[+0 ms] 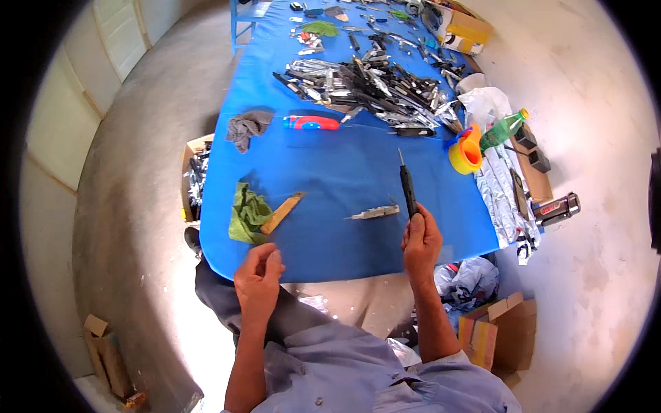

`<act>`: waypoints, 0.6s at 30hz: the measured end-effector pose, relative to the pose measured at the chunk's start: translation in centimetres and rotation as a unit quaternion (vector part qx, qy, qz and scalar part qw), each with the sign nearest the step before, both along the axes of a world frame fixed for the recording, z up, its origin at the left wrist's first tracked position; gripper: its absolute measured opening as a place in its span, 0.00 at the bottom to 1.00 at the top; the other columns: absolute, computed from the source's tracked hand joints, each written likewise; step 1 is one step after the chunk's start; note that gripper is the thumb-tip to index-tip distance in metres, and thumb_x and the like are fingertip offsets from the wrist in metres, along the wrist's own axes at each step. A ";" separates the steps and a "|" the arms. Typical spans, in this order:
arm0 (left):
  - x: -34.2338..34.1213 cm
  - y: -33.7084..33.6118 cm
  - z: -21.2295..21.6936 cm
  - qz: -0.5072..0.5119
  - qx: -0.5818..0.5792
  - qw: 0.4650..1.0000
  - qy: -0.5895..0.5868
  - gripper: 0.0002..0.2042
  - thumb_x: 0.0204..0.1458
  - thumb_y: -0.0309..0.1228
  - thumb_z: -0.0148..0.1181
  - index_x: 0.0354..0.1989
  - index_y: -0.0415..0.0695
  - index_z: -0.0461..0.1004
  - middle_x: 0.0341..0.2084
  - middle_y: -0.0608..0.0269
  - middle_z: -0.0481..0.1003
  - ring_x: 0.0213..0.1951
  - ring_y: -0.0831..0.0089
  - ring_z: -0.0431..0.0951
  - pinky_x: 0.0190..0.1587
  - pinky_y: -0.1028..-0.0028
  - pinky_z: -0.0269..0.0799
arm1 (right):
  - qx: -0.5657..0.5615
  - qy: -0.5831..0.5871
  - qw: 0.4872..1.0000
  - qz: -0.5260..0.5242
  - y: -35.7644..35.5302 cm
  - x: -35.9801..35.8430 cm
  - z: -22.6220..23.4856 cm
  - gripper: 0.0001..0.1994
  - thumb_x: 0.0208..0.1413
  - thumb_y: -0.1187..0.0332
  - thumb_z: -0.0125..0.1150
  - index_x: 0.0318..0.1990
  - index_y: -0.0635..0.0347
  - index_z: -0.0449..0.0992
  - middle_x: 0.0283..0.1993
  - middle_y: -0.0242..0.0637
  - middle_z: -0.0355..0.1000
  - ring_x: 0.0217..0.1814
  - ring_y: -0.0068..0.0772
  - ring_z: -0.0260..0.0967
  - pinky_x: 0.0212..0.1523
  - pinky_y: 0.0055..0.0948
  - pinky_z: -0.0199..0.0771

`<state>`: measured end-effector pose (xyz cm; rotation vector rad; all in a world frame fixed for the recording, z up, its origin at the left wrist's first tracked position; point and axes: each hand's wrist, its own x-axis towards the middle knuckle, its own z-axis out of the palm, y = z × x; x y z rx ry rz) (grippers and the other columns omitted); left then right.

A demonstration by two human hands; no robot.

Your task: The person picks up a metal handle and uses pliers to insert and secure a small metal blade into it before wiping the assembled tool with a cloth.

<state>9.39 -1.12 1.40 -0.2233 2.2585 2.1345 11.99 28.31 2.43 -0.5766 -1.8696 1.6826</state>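
My right hand (422,244) grips a slim black pen-shaped tool (407,186) near its lower end. Its thin metal tip points away from me, over the blue table. My left hand (259,274) is at the near table edge, fingers curled and thumb pressed against them; whether something small is in it, I cannot make out. Just beyond it, a yellowish-brown flat strip (283,212) lies against a crumpled green cloth (248,215). A silver-grey slender part (375,213) with a pointed end rests on the table left of the black tool.
Farther up the blue table (330,165) lies a heap of black and silver slender tools (372,82). Before it are a red-and-blue tube-shaped thing (311,122) and a grey cloth (248,129). On the right edge stand an orange-yellow cup (466,155) and a tilted green bottle (505,129).
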 end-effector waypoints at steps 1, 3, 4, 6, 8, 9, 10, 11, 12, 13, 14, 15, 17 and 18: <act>0.0 0.0 0.0 0.003 0.002 1.000 -0.003 0.09 0.65 0.26 0.64 0.49 0.35 0.80 0.32 0.65 0.81 0.30 0.80 0.80 0.34 0.78 0.76 | 0.039 -0.022 0.999 0.002 0.6 0.3 -0.1 0.16 0.74 0.67 0.54 0.61 0.67 0.75 0.32 0.24 0.67 0.25 0.10 0.60 0.22 0.16 0.59; 0.0 0.1 0.1 0.002 -0.007 1.000 0.002 0.09 0.65 0.26 0.64 0.48 0.35 0.80 0.31 0.65 0.81 0.30 0.80 0.79 0.33 0.79 0.76 | 0.112 -0.066 0.992 0.003 1.8 1.1 -0.4 0.16 0.73 0.68 0.57 0.60 0.67 0.76 0.33 0.25 0.69 0.28 0.10 0.62 0.25 0.17 0.61; 0.0 0.2 0.1 0.002 -0.012 1.000 0.005 0.09 0.65 0.26 0.64 0.48 0.35 0.80 0.31 0.65 0.81 0.29 0.80 0.79 0.33 0.79 0.76 | 0.136 -0.074 0.988 0.006 2.0 1.6 -0.4 0.16 0.72 0.68 0.57 0.61 0.68 0.76 0.34 0.25 0.70 0.29 0.11 0.62 0.27 0.18 0.62; 0.1 0.2 0.0 -0.001 -0.024 1.000 0.005 0.09 0.65 0.26 0.64 0.48 0.35 0.80 0.31 0.65 0.81 0.29 0.81 0.79 0.33 0.79 0.76 | 0.180 -0.092 0.979 0.015 1.8 2.6 -0.3 0.16 0.71 0.69 0.59 0.61 0.68 0.76 0.36 0.26 0.72 0.33 0.14 0.64 0.32 0.19 0.65; 0.1 0.3 -0.1 -0.003 -0.031 0.999 0.012 0.08 0.65 0.26 0.64 0.48 0.35 0.80 0.31 0.65 0.81 0.29 0.81 0.78 0.32 0.79 0.76 | 0.251 -0.075 0.965 0.016 2.0 3.1 -1.3 0.16 0.71 0.70 0.58 0.62 0.67 0.75 0.39 0.29 0.73 0.38 0.19 0.66 0.39 0.22 0.68; 0.1 0.4 -0.2 -0.005 -0.033 0.999 0.018 0.08 0.65 0.26 0.64 0.48 0.35 0.80 0.31 0.65 0.80 0.29 0.81 0.78 0.32 0.79 0.76 | 0.268 -0.075 0.960 0.018 1.9 3.4 -1.5 0.16 0.71 0.70 0.58 0.61 0.67 0.75 0.40 0.30 0.74 0.38 0.20 0.66 0.40 0.23 0.69; 0.1 0.4 -0.3 -0.006 -0.034 0.999 0.023 0.08 0.65 0.26 0.63 0.47 0.35 0.80 0.30 0.66 0.80 0.29 0.81 0.78 0.32 0.79 0.75 | 0.285 -0.076 0.955 0.020 1.9 3.6 -1.6 0.16 0.71 0.70 0.58 0.61 0.66 0.75 0.41 0.31 0.75 0.38 0.22 0.67 0.40 0.24 0.70; 0.1 0.4 -0.3 -0.007 -0.038 0.999 0.023 0.08 0.65 0.26 0.63 0.47 0.35 0.80 0.30 0.66 0.80 0.28 0.81 0.78 0.32 0.79 0.75 | 0.296 -0.078 0.951 0.035 1.8 3.6 -1.6 0.16 0.70 0.70 0.59 0.61 0.65 0.75 0.41 0.37 0.75 0.39 0.30 0.70 0.42 0.28 0.71; 0.1 0.3 -0.3 -0.008 -0.042 0.999 0.023 0.08 0.65 0.26 0.63 0.47 0.35 0.80 0.30 0.66 0.80 0.28 0.81 0.78 0.32 0.79 0.75 | 0.307 -0.080 0.947 0.050 1.6 3.4 -1.3 0.16 0.69 0.71 0.59 0.61 0.64 0.76 0.42 0.42 0.75 0.41 0.39 0.73 0.43 0.33 0.73; 0.1 0.3 -0.3 -0.009 -0.046 0.999 0.022 0.07 0.65 0.25 0.63 0.47 0.35 0.80 0.30 0.66 0.80 0.28 0.81 0.78 0.32 0.79 0.75 | 0.318 -0.081 0.942 0.065 1.4 3.3 -1.1 0.16 0.68 0.71 0.59 0.60 0.63 0.76 0.42 0.47 0.75 0.42 0.47 0.75 0.44 0.38 0.74; 0.1 0.3 -0.3 -0.008 -0.046 0.999 0.023 0.07 0.65 0.25 0.63 0.47 0.35 0.80 0.30 0.66 0.80 0.28 0.81 0.78 0.31 0.79 0.75 | 0.330 -0.086 0.937 0.068 1.3 3.1 -0.8 0.15 0.68 0.71 0.60 0.60 0.63 0.76 0.42 0.46 0.75 0.41 0.46 0.75 0.43 0.37 0.74; 0.1 0.3 -0.3 -0.006 -0.046 0.999 0.024 0.07 0.65 0.25 0.63 0.47 0.35 0.80 0.30 0.66 0.80 0.28 0.82 0.78 0.31 0.79 0.75 | 0.342 -0.092 0.932 0.071 1.2 3.0 -0.4 0.15 0.68 0.71 0.60 0.59 0.63 0.76 0.42 0.45 0.75 0.39 0.45 0.74 0.42 0.36 0.73; 0.1 0.3 -0.3 -0.005 -0.045 0.999 0.028 0.07 0.65 0.25 0.64 0.47 0.35 0.80 0.29 0.66 0.80 0.28 0.82 0.77 0.31 0.79 0.74 | 0.376 -0.109 0.918 0.065 1.0 2.6 -0.3 0.14 0.68 0.70 0.60 0.58 0.63 0.76 0.42 0.44 0.75 0.38 0.47 0.73 0.40 0.37 0.73; 0.2 0.3 -0.2 -0.006 -0.044 0.999 0.031 0.07 0.65 0.25 0.64 0.47 0.35 0.80 0.29 0.67 0.80 0.28 0.82 0.77 0.31 0.79 0.74 | 0.397 -0.122 0.908 0.056 0.9 2.4 -0.3 0.14 0.68 0.70 0.60 0.58 0.63 0.76 0.42 0.45 0.75 0.39 0.49 0.73 0.40 0.38 0.73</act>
